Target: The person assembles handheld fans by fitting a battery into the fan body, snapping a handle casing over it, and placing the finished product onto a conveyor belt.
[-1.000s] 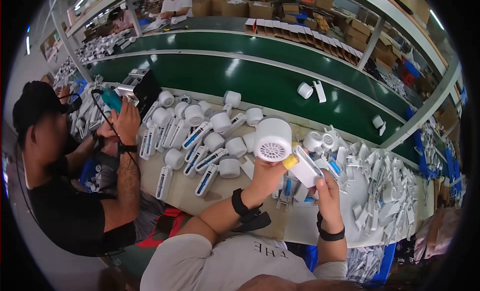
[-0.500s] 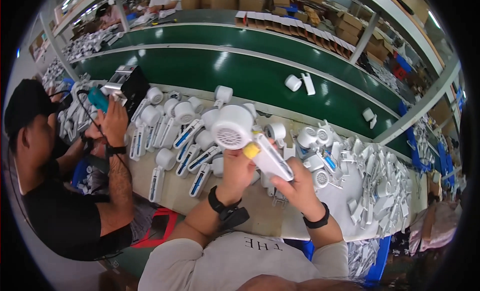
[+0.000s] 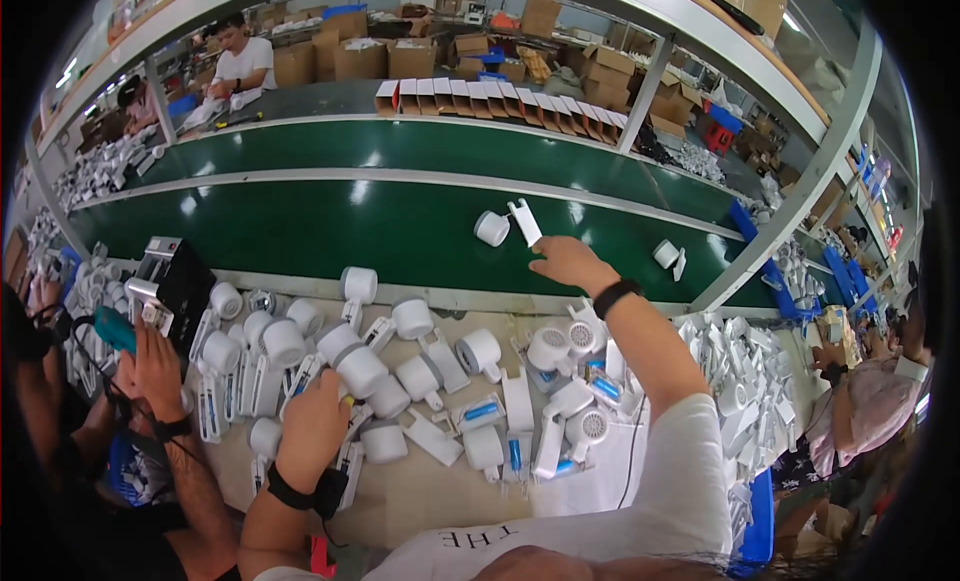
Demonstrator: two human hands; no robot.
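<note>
My left hand (image 3: 312, 426) is low over the heap at left, fingers curled at a white handheld fan (image 3: 362, 371); its grip is partly hidden. A small yellow piece (image 3: 347, 401) shows beside the thumb. My right hand (image 3: 572, 262) reaches out over the green belt, its fingers extended, fingertips at the lower end of a flat white handle piece (image 3: 526, 223). Whether they touch it I cannot tell. Joined to this piece by a thin link is a round white fan head (image 3: 491, 228). Around my left hand lie more white fans (image 3: 282, 341), several with blue cells showing in open handles.
Opened fans with blue cells (image 3: 480, 413) lie mid-table; white casing parts (image 3: 740, 381) pile at right. Another fan (image 3: 668, 255) rests farther right on the belt (image 3: 400, 221). A metal post (image 3: 800, 216) rises at right. A co-worker's hand (image 3: 158, 366) holds a teal tool (image 3: 115, 328) at left.
My hands have parted. The left has carried a fan leftward and down to the heap; the right has let go and stretched forward to the belt. The whole view has shifted right.
</note>
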